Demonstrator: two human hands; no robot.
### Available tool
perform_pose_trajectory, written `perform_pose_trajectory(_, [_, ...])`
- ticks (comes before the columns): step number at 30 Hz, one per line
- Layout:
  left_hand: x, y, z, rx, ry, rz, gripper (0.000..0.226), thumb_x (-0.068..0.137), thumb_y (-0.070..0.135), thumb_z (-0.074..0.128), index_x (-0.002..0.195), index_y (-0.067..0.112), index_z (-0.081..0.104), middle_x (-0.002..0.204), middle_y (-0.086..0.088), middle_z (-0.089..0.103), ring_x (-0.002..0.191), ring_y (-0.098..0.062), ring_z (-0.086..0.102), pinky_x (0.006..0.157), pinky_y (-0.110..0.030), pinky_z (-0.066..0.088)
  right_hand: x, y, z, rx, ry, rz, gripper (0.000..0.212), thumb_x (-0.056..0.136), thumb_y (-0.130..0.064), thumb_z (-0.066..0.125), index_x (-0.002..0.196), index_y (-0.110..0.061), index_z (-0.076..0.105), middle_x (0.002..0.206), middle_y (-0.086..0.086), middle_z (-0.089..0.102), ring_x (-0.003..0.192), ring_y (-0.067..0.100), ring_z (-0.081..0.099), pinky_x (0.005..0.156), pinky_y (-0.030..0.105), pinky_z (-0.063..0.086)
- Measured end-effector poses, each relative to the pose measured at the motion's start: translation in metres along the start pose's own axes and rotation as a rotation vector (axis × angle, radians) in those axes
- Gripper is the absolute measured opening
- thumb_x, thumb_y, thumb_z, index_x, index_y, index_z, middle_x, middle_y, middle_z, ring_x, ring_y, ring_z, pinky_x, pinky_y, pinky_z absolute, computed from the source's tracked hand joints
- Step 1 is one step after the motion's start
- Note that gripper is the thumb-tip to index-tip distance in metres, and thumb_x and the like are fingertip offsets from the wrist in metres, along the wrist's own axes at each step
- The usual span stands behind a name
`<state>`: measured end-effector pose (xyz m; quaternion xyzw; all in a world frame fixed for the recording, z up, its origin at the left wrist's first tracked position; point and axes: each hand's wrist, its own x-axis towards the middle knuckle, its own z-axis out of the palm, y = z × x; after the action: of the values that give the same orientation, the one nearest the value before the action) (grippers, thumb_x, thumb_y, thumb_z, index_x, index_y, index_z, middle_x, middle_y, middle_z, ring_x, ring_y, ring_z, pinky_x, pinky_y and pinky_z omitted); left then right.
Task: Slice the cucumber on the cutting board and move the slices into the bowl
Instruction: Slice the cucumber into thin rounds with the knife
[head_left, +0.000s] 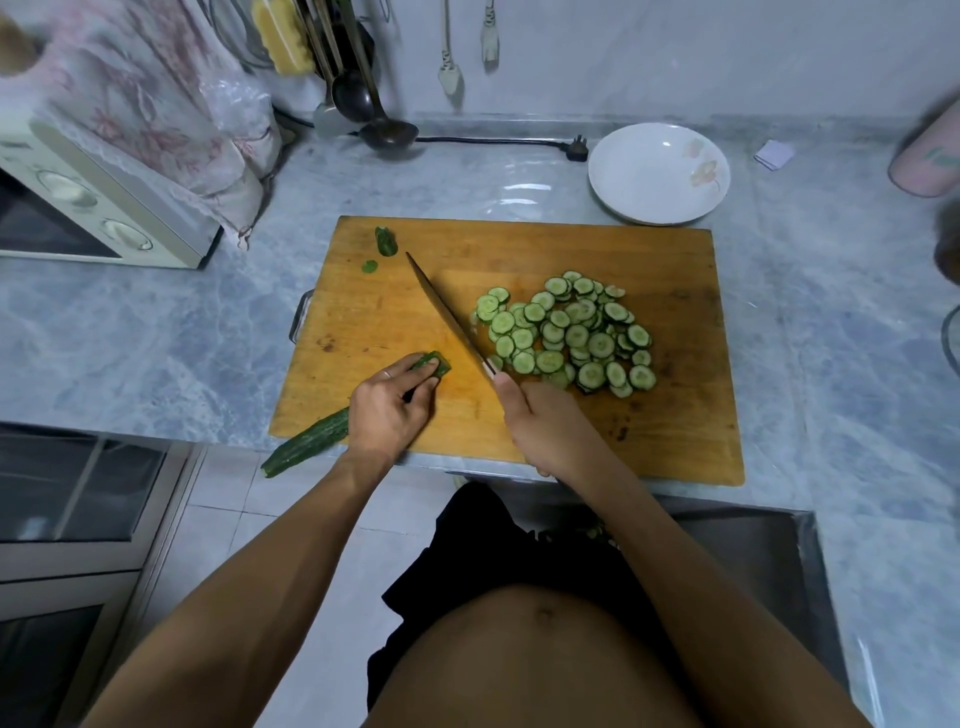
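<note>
A wooden cutting board (649, 431) lies on the marble counter. My left hand (387, 408) grips a dark green cucumber (306, 441) whose tail sticks out past the board's near left corner; its cut end (439, 364) shows beyond my fingers. My right hand (545, 426) holds a knife (447, 317), blade angled toward the far left, a little right of the cut end. A heap of several cucumber slices (571, 332) lies right of the blade. A cut-off end piece (385, 241) and a small scrap (370, 266) rest at the board's far left. The white bowl (613, 192) stands empty behind the board.
A toaster oven (93, 208) under a floral cloth stands at the left. Ladles and utensils (363, 98) hang at the back wall, with a black plug (577, 149) and cord on the counter. A pink container (930, 156) is at the far right. A steel sink (753, 571) lies below right.
</note>
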<state>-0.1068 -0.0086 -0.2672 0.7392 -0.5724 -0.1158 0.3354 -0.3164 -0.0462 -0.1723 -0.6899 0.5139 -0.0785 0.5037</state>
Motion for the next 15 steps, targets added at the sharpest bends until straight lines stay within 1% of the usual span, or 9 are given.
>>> perform_pose_trajectory(2, [0.002,-0.001,-0.001,-0.001,-0.009,-0.003,0.026,0.083,0.028,0.068,0.106,0.021,0.077,0.116,-0.003,0.071,0.099,-0.019,0.07,0.084,-0.034,0.058,-0.006,-0.002,0.003,-0.025,-0.012,-0.043,0.059,0.105,-0.049,0.024,0.068,-0.009,0.046,0.064,0.013,0.047,0.056,0.026,0.047,0.057,0.034,0.035])
perform_pose_trajectory(4, [0.002,-0.002,0.0,0.0,-0.014,-0.014,0.027,0.083,0.03,0.067,0.107,0.022,0.077,0.116,-0.002,0.071,0.1,-0.02,0.07,0.084,-0.034,0.058,-0.011,-0.004,0.007,-0.06,-0.007,-0.069,0.057,0.105,-0.048,0.027,0.066,-0.011,0.045,0.064,0.008,0.049,0.059,0.022,0.048,0.059,0.036,0.034])
perform_pose_trajectory(7, [0.003,0.0,-0.001,0.015,-0.019,-0.022,0.029,0.084,0.034,0.062,0.104,0.02,0.078,0.115,-0.003,0.071,0.102,-0.021,0.069,0.084,-0.035,0.057,-0.015,-0.006,0.013,-0.109,0.007,-0.097,0.054,0.105,-0.046,0.029,0.063,-0.014,0.042,0.063,0.005,0.047,0.06,0.019,0.045,0.06,0.034,0.029])
perform_pose_trajectory(11, [0.005,0.002,-0.003,0.006,-0.034,-0.044,0.031,0.083,0.033,0.06,0.103,0.018,0.078,0.116,-0.003,0.071,0.102,-0.02,0.069,0.084,-0.034,0.057,-0.019,-0.009,0.013,-0.106,0.006,-0.109,0.054,0.105,-0.045,0.029,0.063,-0.015,0.042,0.064,0.005,0.048,0.068,0.024,0.048,0.062,0.034,0.031])
perform_pose_trajectory(15, [0.002,0.002,0.0,0.008,-0.022,-0.049,0.042,0.082,0.04,0.049,0.1,0.017,0.079,0.119,-0.002,0.07,0.102,-0.02,0.069,0.083,-0.033,0.057,-0.021,-0.007,0.017,-0.117,-0.016,-0.113,0.054,0.105,-0.048,0.026,0.063,-0.017,0.041,0.066,0.003,0.047,0.071,0.023,0.047,0.064,0.032,0.03])
